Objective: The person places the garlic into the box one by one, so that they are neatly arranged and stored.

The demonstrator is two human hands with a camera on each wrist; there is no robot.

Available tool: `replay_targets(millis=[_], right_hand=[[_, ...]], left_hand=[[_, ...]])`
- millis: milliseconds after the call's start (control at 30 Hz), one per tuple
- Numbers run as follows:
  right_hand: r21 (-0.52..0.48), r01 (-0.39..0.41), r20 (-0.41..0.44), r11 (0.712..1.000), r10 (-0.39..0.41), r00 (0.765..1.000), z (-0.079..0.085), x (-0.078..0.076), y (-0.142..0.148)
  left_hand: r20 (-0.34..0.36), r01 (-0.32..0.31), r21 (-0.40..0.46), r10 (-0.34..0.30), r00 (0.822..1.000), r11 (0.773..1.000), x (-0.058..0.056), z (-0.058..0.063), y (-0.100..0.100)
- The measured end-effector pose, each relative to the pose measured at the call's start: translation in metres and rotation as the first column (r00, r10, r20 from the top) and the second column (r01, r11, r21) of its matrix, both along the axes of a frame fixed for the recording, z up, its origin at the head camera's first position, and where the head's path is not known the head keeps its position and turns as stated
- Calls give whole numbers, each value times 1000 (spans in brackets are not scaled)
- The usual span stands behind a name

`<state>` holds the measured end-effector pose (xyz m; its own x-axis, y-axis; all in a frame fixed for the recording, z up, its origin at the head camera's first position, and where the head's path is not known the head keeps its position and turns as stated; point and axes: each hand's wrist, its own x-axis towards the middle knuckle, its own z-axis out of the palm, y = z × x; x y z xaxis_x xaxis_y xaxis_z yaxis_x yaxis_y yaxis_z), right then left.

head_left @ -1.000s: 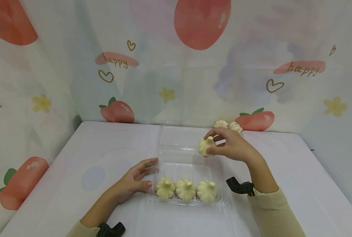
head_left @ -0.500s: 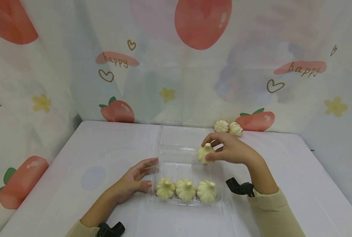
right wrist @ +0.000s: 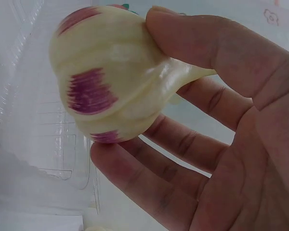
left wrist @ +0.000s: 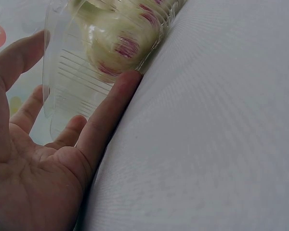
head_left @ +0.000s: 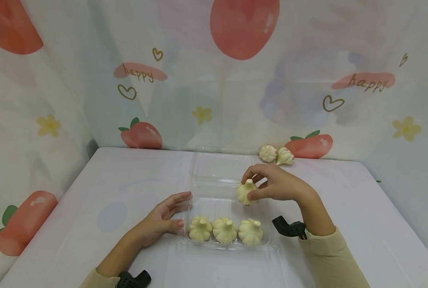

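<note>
My right hand (head_left: 277, 184) pinches a garlic bulb (head_left: 246, 193) between thumb and fingers, above the back right of a clear plastic box (head_left: 214, 208). Purple streaks mark this bulb's (right wrist: 106, 72) side in the right wrist view. Along the box's front stand three garlic bulbs: left (head_left: 200, 229), middle (head_left: 225, 230) and right (head_left: 250, 232). With fingers spread, my left hand (head_left: 161, 219) touches the box's left side. In the left wrist view a bulb (left wrist: 120, 43) shows through the clear wall, close to a fingertip of that hand.
Two more garlic bulbs (head_left: 268, 153) lie at the table's back edge, beyond my right hand. The box's clear lid (head_left: 223, 166) is folded back flat behind it. A white cloth (head_left: 135, 168) covers the table, and a printed curtain (head_left: 228, 92) hangs behind.
My right hand has moved a little toward me and to the left with the garlic bulb, bringing it over the box's rear part. My left hand has stayed in place.
</note>
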<state>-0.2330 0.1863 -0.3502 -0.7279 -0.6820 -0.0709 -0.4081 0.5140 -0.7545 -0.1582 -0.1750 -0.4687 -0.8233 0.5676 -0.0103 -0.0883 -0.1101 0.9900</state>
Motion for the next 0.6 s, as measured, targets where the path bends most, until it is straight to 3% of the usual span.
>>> replay_targets(millis=[600], right_hand=[[77, -91, 62, 993, 87, 994, -5, 1, -7]], left_hand=[[2, 3, 6, -3, 1000, 1000, -1, -1, 0]])
